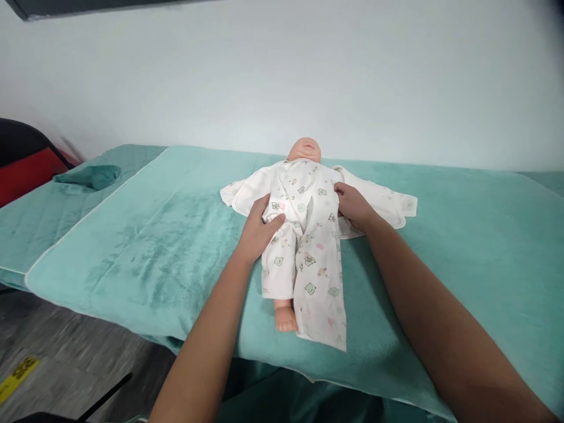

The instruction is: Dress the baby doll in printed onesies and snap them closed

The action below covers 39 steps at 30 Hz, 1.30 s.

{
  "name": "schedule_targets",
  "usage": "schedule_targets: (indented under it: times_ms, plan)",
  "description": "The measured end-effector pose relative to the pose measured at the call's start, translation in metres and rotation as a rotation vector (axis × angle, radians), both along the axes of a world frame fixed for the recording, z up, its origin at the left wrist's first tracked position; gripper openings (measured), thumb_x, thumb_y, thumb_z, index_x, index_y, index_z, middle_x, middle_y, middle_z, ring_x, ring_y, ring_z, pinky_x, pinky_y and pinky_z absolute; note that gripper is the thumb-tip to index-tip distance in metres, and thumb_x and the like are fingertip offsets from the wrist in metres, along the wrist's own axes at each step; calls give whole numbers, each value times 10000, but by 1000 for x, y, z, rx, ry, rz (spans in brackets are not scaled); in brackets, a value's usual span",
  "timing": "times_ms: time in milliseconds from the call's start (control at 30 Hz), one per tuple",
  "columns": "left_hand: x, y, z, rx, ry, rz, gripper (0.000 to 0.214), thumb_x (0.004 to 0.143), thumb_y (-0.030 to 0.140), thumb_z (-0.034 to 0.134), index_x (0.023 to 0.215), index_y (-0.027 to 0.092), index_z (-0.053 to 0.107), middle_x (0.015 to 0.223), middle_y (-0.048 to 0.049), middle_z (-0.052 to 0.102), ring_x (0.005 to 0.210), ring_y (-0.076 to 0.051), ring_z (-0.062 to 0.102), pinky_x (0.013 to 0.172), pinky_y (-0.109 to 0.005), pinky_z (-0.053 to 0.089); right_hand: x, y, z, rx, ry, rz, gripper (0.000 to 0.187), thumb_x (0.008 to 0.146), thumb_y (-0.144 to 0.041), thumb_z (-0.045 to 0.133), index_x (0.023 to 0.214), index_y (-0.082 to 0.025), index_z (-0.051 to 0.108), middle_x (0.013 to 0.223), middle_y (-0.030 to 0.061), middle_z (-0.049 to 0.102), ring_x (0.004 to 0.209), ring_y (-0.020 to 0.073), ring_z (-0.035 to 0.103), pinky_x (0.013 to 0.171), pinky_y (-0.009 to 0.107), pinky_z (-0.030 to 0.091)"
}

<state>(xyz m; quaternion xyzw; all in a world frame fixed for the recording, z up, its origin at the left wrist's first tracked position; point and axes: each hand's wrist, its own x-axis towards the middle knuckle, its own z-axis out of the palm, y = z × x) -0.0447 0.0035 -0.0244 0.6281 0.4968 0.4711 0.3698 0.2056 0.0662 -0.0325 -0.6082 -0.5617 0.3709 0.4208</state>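
A baby doll (285,317) lies on its back, its head toward the wall and one bare foot showing. White baby trousers (317,276) printed with small bears cover its front and legs; the right-hand trouser leg lies flat past where a foot would show. Under the doll a white baby jacket (374,197) is spread, sleeves out to both sides. My left hand (259,229) grips the trousers at the doll's left-hand side in view, thumb on top. At the opposite side my right hand (352,204) is closed on the trousers' edge, its fingertips partly hidden.
A teal plush cover (132,235) with pale piping lies over the bed against a white wall (282,76). On the left are a bunched teal cloth (90,176) and a red and black object (29,173). Yellow tape (18,377) marks the floor.
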Motion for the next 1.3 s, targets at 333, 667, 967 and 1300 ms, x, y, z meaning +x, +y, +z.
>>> schedule_targets:
  times_ms: [333, 667, 967, 1300]
  plan:
    - [-1, -20, -4, 173, -27, 189, 382, 830, 263, 624, 1210, 250, 589, 1291, -44, 568, 1192, -210, 530, 1016, -351, 438, 0, 3, -11, 173, -191, -229, 153, 749, -195, 527, 895, -198, 569, 837, 23, 648, 754, 181, 552, 706, 307, 436]
    - [-24, -146, -20, 198, 103, -56, 337, 802, 60, 529, 1067, 241, 631, 1086, -46, 589, 1031, -182, 578, 898, -334, 475, -46, -160, 33, 555, -153, 141, 86, 879, -239, 532, 936, -231, 597, 989, 34, 646, 951, 191, 606, 871, 347, 470]
    - [-3, -175, -32, 355, 532, 10, 633, 752, 161, 705, 1338, 260, 488, 1201, -104, 496, 1124, -268, 518, 973, -467, 440, -87, -259, 20, 440, -757, 324, 496, 812, -75, 518, 1283, -228, 494, 1298, 58, 584, 1161, 248, 509, 940, 410, 386]
    - [-14, -165, -22, 252, 153, 43, 218, 756, 133, 647, 953, 210, 592, 924, -3, 570, 827, -142, 566, 765, -279, 455, -115, -239, 14, 410, -941, 135, 217, 851, -186, 592, 1067, -215, 595, 1043, 65, 683, 975, 257, 563, 800, 394, 353]
